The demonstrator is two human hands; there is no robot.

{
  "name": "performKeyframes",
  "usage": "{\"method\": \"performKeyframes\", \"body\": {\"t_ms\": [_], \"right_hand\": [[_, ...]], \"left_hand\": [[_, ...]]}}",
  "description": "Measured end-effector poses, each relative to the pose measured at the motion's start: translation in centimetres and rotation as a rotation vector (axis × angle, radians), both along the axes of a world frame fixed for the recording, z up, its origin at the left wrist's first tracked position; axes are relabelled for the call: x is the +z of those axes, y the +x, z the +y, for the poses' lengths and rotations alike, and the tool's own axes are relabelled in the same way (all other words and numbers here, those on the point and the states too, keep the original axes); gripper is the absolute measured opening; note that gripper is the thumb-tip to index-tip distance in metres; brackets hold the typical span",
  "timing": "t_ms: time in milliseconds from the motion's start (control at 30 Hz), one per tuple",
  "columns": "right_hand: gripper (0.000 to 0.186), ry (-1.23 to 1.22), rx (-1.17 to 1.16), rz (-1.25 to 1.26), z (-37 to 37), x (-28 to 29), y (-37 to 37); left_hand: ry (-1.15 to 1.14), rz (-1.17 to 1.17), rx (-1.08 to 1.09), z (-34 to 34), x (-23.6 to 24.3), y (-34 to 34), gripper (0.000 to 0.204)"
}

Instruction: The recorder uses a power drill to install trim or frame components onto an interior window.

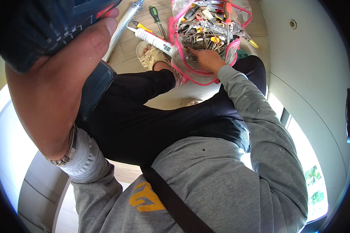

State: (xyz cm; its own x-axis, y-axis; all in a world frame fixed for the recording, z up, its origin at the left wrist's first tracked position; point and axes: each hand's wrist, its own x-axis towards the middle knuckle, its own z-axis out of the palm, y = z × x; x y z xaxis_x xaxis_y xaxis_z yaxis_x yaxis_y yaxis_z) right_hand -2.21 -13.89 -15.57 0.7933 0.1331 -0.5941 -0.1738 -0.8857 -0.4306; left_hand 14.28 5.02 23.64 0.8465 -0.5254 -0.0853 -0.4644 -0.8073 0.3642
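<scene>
My left hand [79, 66], close to the camera at the upper left, is closed around a dark power tool [52, 23]. Inside the pink-trimmed clear bag [192, 75], my right hand [208, 59] reaches with its index finger stretched out, touching a heap of small metal tools and bits [198, 35]; its other fingertips are partly hidden. A red-handled screwdriver [228, 11] lies on the heap. Left of the bag lie a white sealant tube [151, 40], a green-handled screwdriver [155, 17] and a yellow-handled tool [142, 27] on the floor.
A long pale tube [120, 35] lies on the tiled floor [122, 54]. My dark-trousered legs [132, 120] and sandalled foot [151, 58] are below and beside the bag. A white panel or wall [299, 66] rises along the right.
</scene>
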Motion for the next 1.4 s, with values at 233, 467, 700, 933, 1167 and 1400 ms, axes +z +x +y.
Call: {"method": "performKeyframes", "body": {"t_ms": [233,467,700,933,1167,1400], "right_hand": [[0.030,0.328,-0.515,-0.220,-5.3,-5.4,-0.3],[0.041,0.137,-0.205,-0.221,-1.4,-2.7,0.7],[0.054,-0.093,0.003,-0.054,0.0,-1.1,1.4],[0.044,-0.321,0.027,0.053,-1.3,-0.7,-0.6],[0.053,0.005,0.004,-0.221,0.1,-0.6,3.0],[0.049,-0.093,-0.038,-0.112,1.8,-2.6,3.0]], "left_hand": [[-0.037,-0.029,-0.037,-0.3,0.0,-0.2,0.025],[-0.123,0.081,0.073,-1.6,0.3,-1.1,0.023],[-0.213,0.168,0.071,-1.3,-0.3,-1.0,0.024],[-0.209,-0.011,-0.091,-1.6,-0.9,-0.2,0.036],[-0.167,0.033,-0.055,-1.4,-0.9,-0.3,0.038],[-0.149,0.024,-0.179,-1.2,-1.1,0.1,0.046]]}}
